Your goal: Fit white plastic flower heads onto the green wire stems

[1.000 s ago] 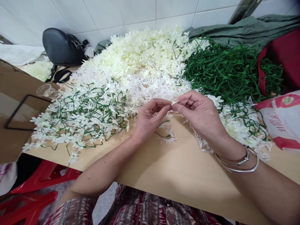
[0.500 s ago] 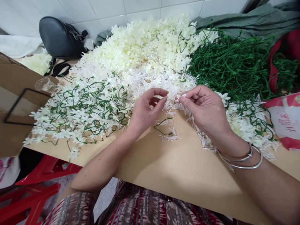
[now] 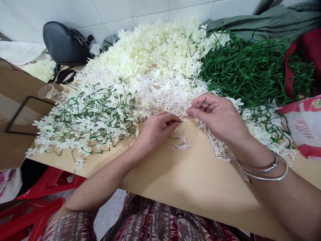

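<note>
Near edge: tan table (image 3: 190, 184), bare surface in front of the hands. Left hand (image 3: 156, 132): thumb and forefinger closed on a green stem (image 3: 181, 121), its tip showing just past them. Right hand (image 3: 218, 115): pinch closed on a small white flower (image 3: 189, 106), partly covered by the fingers; other fingers curled. The two pieces are near each other, apart. Loose white stamens (image 3: 184, 144) lie on the table below. Left of the hands: stemmed flowers (image 3: 92, 117), tangled. Beyond: white stamen heap (image 3: 163, 97); green stem pile (image 3: 245, 70) at right. Farther: cream blossom heap (image 3: 155, 50), close to tiled wall (image 3: 150, 8).
</note>
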`<state>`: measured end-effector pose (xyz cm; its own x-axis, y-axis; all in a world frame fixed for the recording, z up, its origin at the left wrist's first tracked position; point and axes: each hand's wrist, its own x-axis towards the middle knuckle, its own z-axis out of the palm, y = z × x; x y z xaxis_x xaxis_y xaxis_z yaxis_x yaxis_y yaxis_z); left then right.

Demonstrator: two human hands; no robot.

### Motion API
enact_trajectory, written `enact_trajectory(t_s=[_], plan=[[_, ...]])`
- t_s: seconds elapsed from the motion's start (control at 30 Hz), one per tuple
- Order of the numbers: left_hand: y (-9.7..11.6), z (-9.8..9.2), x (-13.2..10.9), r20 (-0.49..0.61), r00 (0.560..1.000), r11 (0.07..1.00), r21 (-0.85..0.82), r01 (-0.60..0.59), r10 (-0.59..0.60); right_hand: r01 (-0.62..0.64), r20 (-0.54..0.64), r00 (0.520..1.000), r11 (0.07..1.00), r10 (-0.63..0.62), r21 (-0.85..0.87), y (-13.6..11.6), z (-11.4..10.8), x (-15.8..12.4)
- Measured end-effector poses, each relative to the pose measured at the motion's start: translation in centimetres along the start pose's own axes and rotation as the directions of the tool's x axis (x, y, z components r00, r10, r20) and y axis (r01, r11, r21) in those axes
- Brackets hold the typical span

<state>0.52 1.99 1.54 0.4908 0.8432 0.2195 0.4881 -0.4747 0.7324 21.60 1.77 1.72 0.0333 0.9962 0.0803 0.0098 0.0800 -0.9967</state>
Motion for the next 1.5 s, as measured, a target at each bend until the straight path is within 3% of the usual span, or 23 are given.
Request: enact_trajectory(t_s=[0.13,0.27,0.37,0.57,0.93,1.13,1.5], plan=[[-0.3,0.2,0.1,-0.170,0.981,0.976,-0.212,0.057,-0.094,-0.118,0.065,0.992,0.987,0.111,0.109,0.1,-0.1,-0.1],[-0.5,1.0,0.0,-0.142,0.967,0.871,-0.477,0.122,-0.214,-0.200,0.138,0.974,0.970,0.181,0.140,0.0,-0.2,0.0],[-0.7,1.3,-0.1,-0.122,0.965,0.828,-0.546,0.128,-0.230,-0.245,0.180,0.958,0.963,0.222,0.116,-0.1,-0.3,-0.1],[-0.9,1.3,-0.1,-0.083,0.973,0.835,-0.532,0.138,-0.214,-0.259,0.140,0.960,0.957,0.241,0.130,0.1,0.3,-0.4],[-0.8,1.1,-0.1,-0.092,0.982,0.880,-0.464,0.105,-0.165,-0.270,0.182,0.951,0.959,0.252,0.085,0.5,0.2,-0.3],[-1.0,1.5,-0.2,-0.094,0.978,0.874,-0.471,0.122,-0.187,-0.203,0.102,0.975,0.979,0.198,0.031,0.9,0.9,-0.7],[-1.1,1.7,-0.5,-0.131,0.981,0.921,-0.379,0.086,-0.145,-0.123,0.107,0.985,0.987,0.134,-0.103,0.9,1.2,-1.2]])
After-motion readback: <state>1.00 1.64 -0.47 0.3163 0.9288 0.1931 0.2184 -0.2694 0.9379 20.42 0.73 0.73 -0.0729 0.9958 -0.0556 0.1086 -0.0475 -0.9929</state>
